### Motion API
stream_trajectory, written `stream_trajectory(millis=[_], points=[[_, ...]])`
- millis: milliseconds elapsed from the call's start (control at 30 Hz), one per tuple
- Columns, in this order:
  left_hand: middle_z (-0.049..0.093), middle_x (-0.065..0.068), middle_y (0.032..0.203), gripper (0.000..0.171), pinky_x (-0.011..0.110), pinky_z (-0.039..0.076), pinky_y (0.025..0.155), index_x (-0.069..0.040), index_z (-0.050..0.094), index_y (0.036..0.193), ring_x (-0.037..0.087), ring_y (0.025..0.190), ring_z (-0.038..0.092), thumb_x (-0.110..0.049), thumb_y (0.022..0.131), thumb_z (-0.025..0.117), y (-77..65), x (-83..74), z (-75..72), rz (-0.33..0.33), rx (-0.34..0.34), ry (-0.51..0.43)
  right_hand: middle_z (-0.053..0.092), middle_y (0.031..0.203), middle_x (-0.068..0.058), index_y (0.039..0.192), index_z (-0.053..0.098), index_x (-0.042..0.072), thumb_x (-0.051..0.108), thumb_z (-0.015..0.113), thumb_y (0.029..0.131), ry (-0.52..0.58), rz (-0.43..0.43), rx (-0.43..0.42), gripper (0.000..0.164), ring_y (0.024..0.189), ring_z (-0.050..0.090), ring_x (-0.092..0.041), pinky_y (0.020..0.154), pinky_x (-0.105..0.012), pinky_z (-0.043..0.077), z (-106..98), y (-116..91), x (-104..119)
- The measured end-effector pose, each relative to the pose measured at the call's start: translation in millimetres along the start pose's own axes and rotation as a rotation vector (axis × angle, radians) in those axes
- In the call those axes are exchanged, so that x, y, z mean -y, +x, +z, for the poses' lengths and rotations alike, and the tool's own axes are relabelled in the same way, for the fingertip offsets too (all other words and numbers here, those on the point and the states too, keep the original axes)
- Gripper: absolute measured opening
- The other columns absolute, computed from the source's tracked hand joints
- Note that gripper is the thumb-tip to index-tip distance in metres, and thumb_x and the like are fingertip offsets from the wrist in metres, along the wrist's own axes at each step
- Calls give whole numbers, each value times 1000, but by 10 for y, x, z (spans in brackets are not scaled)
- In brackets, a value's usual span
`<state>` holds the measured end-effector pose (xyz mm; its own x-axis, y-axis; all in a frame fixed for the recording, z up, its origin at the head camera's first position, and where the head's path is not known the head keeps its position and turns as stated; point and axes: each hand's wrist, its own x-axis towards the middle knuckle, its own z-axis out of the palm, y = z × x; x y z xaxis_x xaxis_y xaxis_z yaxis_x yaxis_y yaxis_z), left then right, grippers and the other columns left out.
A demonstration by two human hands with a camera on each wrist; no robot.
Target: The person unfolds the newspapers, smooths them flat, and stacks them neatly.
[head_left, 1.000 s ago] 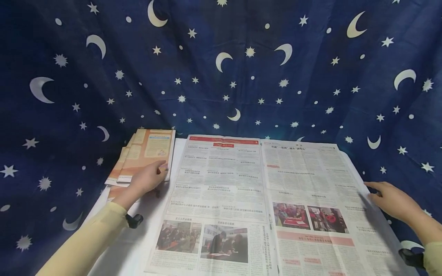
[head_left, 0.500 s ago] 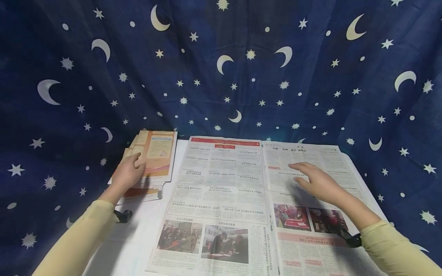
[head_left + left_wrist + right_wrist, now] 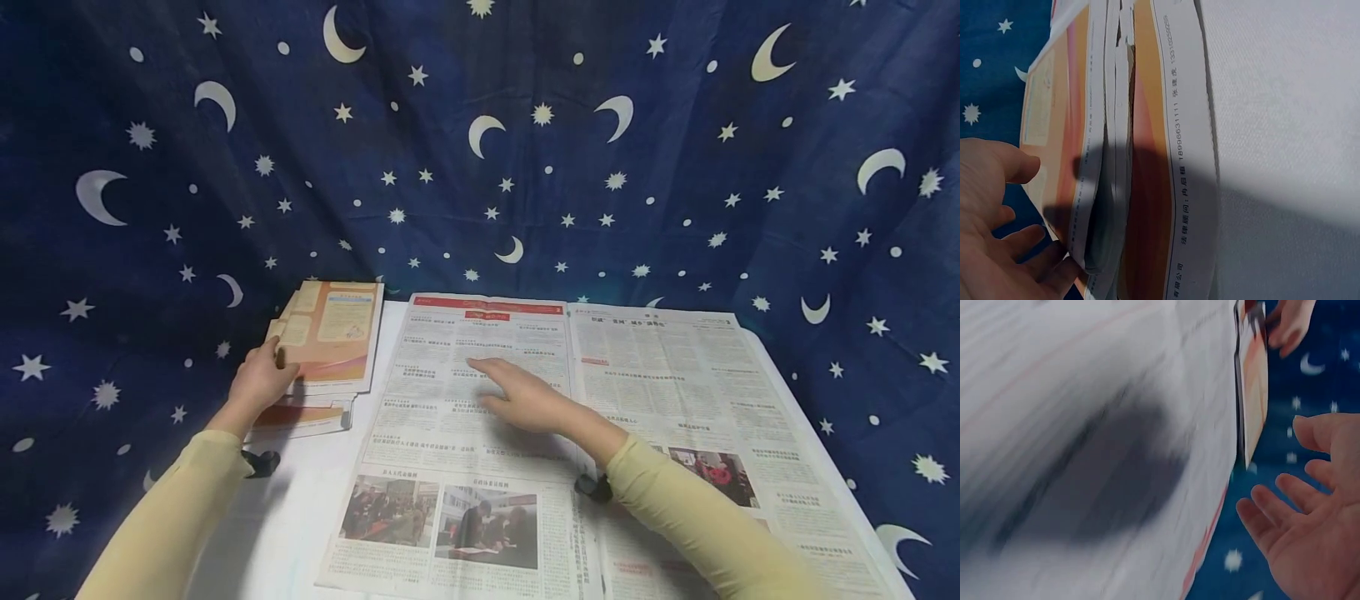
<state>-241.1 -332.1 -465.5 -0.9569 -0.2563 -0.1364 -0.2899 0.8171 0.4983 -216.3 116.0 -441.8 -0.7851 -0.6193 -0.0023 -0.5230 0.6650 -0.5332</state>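
My left hand (image 3: 258, 382) is at the near left side of a stack of flat, orange-printed paper pieces (image 3: 341, 333). In the left wrist view its fingertips (image 3: 1063, 275) are right at the corner of the upper pieces, while the thumb stands apart from the fingers. A lower orange piece (image 3: 1147, 125) with a white printed border sticks out from under the others. My right hand (image 3: 525, 396) hovers over the left page of a spread newspaper (image 3: 465, 454), fingers extended and holding nothing. Its shadow falls on the page in the right wrist view.
A white table (image 3: 292, 517) bears the stack and the newspaper, whose right page (image 3: 660, 392) reaches toward the table's right side. Behind and around hangs a dark blue cloth (image 3: 450, 208) with moons and stars. Both wrists wear small black camera mounts.
My right hand has swept left from the table's right edge to above the newspaper's left page. My left hand has moved left from the stack's right side to its near left side.
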Motion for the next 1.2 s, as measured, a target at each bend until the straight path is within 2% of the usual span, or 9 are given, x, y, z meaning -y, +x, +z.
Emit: stream_trajectory(millis=[167,333,433,567,733,967,1067,1200], points=[[24,42,151,82,70,25,113,8,7,160,58,137,31,-19,98,55,38,-1,23,-35,10,-2,37,162,-3,164,27,26,29,58,104,112,-14,51,67,145,41,-23,117,-42,36,284,283,261],[25,43,149,85,70,27,113,9,4,159,58,135,32,-18,97,55,46,-35,25,-53,17,8,35,164,-5,165,22,20,27,57,104,349,-5,53,70,142,45,-24,114,-37,40,494,506,417],[29,44,146,84,69,29,112,10,7,158,59,132,35,-16,95,55,54,-52,26,-56,9,22,36,163,-8,165,21,16,28,58,104,506,33,40,72,141,46,-26,113,-35,41,600,639,476],[34,44,143,79,67,30,112,12,10,157,59,131,37,-13,95,53,74,-52,45,-77,-10,32,40,161,-8,164,24,16,32,60,102,631,110,21,73,139,49,-26,106,-34,48,703,784,568],[31,44,144,78,66,26,114,12,9,157,60,133,32,-13,97,52,109,-30,63,-104,-22,19,43,159,-7,163,28,17,30,61,101,722,177,14,72,128,59,-28,97,-33,54,805,897,679],[37,44,137,72,66,30,110,12,18,154,60,126,37,-7,93,50,122,43,78,-66,-57,-38,47,156,-7,161,33,18,27,63,100,827,242,-1,69,116,67,-28,98,-36,55,927,956,754],[38,44,138,67,65,31,111,14,20,152,58,126,40,-4,93,46,131,78,68,-53,-45,-72,48,155,-7,160,35,20,26,64,99,842,266,-2,68,114,68,-26,98,-37,54,955,961,769],[31,43,147,63,63,27,115,16,15,154,55,133,36,-7,99,35,145,116,48,-72,1,-155,49,154,-7,160,35,19,24,63,99,854,264,-1,67,113,68,-27,98,-37,54,983,949,757]])
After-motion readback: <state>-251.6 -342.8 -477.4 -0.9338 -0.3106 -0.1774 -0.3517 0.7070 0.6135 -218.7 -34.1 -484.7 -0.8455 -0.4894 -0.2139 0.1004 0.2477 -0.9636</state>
